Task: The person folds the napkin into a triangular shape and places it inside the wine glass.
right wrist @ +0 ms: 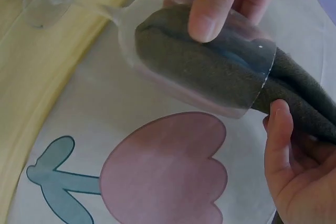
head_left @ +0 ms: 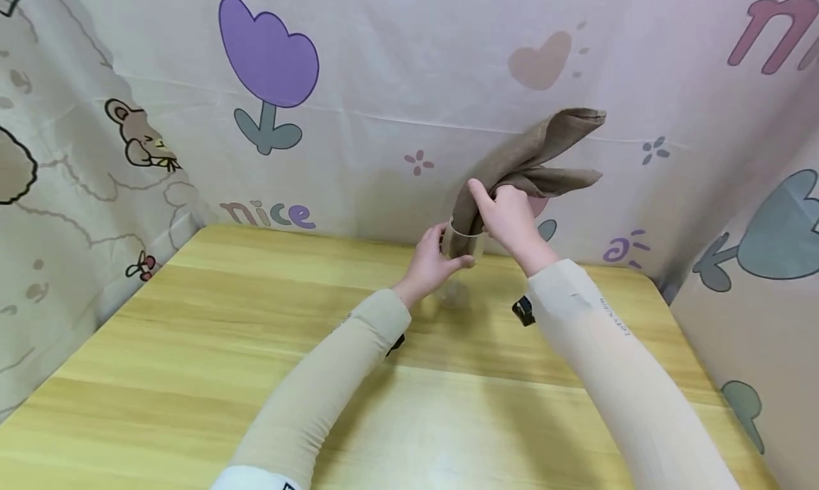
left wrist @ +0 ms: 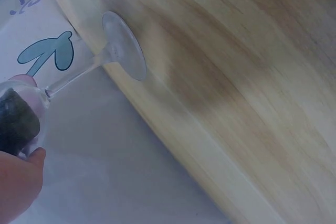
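Note:
A clear stemmed wine glass (right wrist: pixel 126 40) stands near the table's back edge, its round foot (left wrist: pixel 126 45) low over the wood. My left hand (head_left: pixel 431 262) grips the bowl, thumb on one side and fingers round the other. Inside the bowl sits the rolled lower end of a brown cloth napkin (right wrist: pixel 199 61), reaching almost to the bottom. Just above the rim, my right hand (head_left: pixel 510 216) holds the napkin with curled fingers, thumb pressed along it. The napkin's upper part (head_left: pixel 537 148) leans right and splits into two pointed folds.
The wooden table (head_left: pixel 256 348) runs up to a printed curtain (head_left: pixel 371 70) hanging close behind the glass. More printed cloth (head_left: pixel 768 319) hangs along the right side. Dark wrist cameras (head_left: pixel 523 311) sit under the sleeves.

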The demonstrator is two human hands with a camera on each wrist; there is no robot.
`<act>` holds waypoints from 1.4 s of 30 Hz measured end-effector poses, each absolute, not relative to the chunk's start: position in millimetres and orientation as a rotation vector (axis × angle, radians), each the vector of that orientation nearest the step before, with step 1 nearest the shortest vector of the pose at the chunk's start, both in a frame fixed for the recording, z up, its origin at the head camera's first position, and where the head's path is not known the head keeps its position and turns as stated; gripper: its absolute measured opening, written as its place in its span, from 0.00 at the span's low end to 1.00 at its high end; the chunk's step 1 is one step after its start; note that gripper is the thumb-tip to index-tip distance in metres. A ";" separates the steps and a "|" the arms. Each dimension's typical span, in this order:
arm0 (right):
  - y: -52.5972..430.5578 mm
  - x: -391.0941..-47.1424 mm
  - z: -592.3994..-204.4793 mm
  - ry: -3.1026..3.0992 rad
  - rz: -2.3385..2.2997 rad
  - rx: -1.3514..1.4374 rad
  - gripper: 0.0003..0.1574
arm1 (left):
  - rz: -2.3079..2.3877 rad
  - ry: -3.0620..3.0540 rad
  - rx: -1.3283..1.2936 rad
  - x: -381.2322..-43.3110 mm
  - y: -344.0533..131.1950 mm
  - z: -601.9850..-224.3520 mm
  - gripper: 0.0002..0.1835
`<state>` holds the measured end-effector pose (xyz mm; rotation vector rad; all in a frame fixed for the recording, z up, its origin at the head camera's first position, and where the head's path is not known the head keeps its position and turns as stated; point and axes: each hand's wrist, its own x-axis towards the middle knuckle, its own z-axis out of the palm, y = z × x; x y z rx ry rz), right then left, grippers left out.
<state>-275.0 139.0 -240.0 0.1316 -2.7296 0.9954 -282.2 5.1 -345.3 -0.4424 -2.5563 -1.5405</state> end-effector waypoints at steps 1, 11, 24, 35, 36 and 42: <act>138.9 -274.8 -241.4 -2.716 1.014 0.120 0.39 | -1.544 -2.553 -0.446 -281.7 5.9 -346.9 0.40; 123.1 -274.2 -240.4 -2.695 0.565 0.244 0.26 | -1.546 -2.539 -0.459 -279.8 6.7 -346.2 0.41; 105.1 -284.0 -246.1 -2.736 0.307 0.305 0.22 | -1.605 -2.497 -0.482 -286.0 7.9 -349.9 0.39; 121.8 -280.3 -248.3 -2.817 0.883 0.248 0.37 | -1.743 -2.478 -0.462 -287.4 7.9 -352.6 0.45; 123.3 -280.2 -248.8 -2.813 0.922 0.242 0.38 | -1.773 -2.458 -0.461 -288.1 8.3 -353.6 0.44; 129.4 -285.6 -251.5 -2.776 1.184 0.201 0.42 | -1.824 -2.414 -0.430 -292.1 8.0 -359.7 0.38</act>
